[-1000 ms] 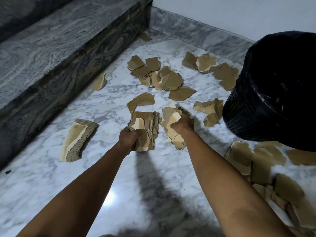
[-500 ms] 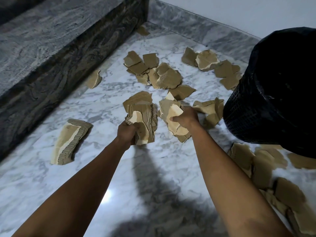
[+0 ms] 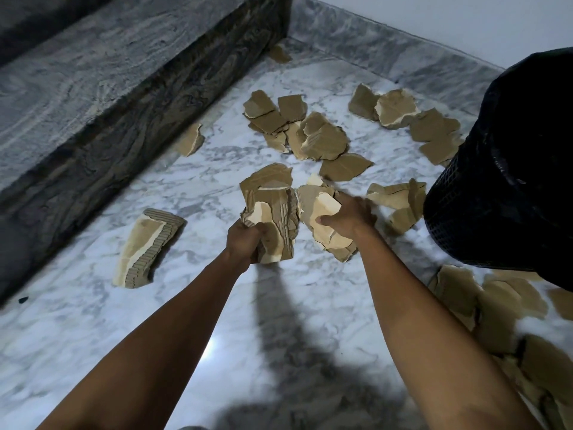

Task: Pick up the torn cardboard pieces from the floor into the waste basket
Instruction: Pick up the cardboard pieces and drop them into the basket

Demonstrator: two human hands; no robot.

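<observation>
Gripping a thick cardboard wad (image 3: pixel 273 225), the left hand (image 3: pixel 243 240) holds it near-upright, long axis vertical, above the marble floor (image 3: pixel 93 330). Right hand (image 3: pixel 347 217) clutches a second cardboard bundle (image 3: pixel 322 225), tilted, touching the first. Waste basket (image 3: pixel 502 181) stands just right, close to that wrist. Loose scraps (image 3: pixel 310 135) lie beyond; a ribbed slab (image 3: pixel 145 246) lies left, long axis running toward the dark stone step (image 3: pixel 93 119). Bare floor near the forearms.

dim indoor light | glare spot on floor (image 3: pixel 210 349) | arm shadows | blurred, bowed edges
</observation>
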